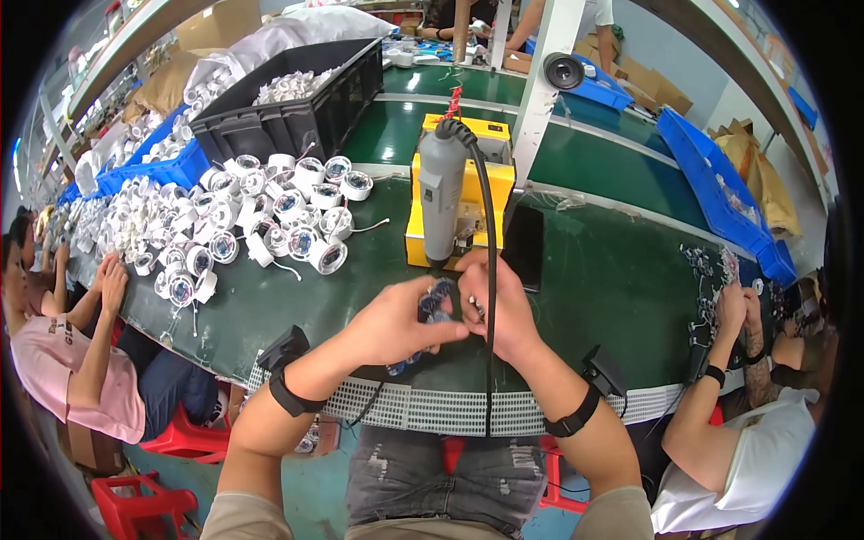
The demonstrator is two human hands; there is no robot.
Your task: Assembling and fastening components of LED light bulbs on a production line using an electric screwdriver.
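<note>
My left hand (pixel 396 319) curls around a dark clump of small parts (pixel 437 297), with blue bits showing below the palm; their exact kind is too small to tell. Close beside it, my right hand (pixel 500 310) is closed, with a small metallic piece (pixel 478 308) between the fingertips. Just beyond both hands a grey cylindrical tool (pixel 441 193) hangs upright in front of a yellow machine (pixel 499 171). Its black cable (pixel 491 252) loops from the top and runs down across my right hand.
White round units with wires (pixel 292 211) are heaped to the left, below a black crate (pixel 297 121). Blue trays (pixel 175 157) stand at far left, another blue tray (pixel 711 180) at right. A black flat object (pixel 525 250) lies beside the machine. Co-workers sit on both sides.
</note>
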